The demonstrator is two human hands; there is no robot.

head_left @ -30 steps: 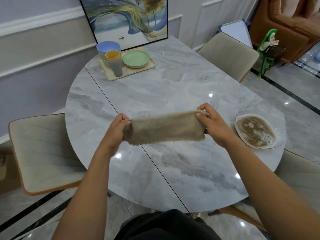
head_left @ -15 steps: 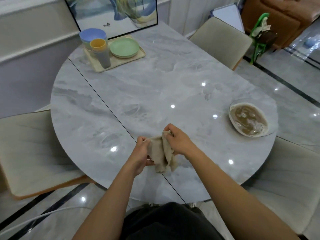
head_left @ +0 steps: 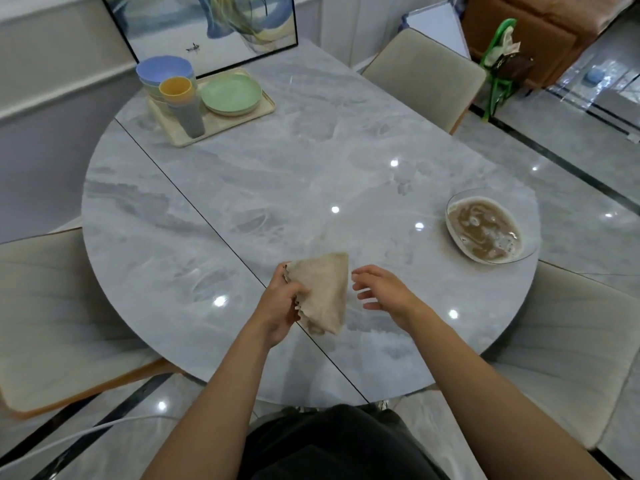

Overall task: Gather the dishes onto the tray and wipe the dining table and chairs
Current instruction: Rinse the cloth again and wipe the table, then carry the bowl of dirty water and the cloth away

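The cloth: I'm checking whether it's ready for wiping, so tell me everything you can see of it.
The cloth is beige-tan with a coarse, towel-like weave. It is folded into a rough triangle, with layered, ragged edges on its left side. The left hand grips it along that side, over the near part of the table. The right hand is open beside it, not touching. Whether its lower end touches the tabletop cannot be told.

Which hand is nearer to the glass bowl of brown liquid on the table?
Right. The right hand hovers open, left of the glass bowl; the left hand, farther left, holds the cloth.
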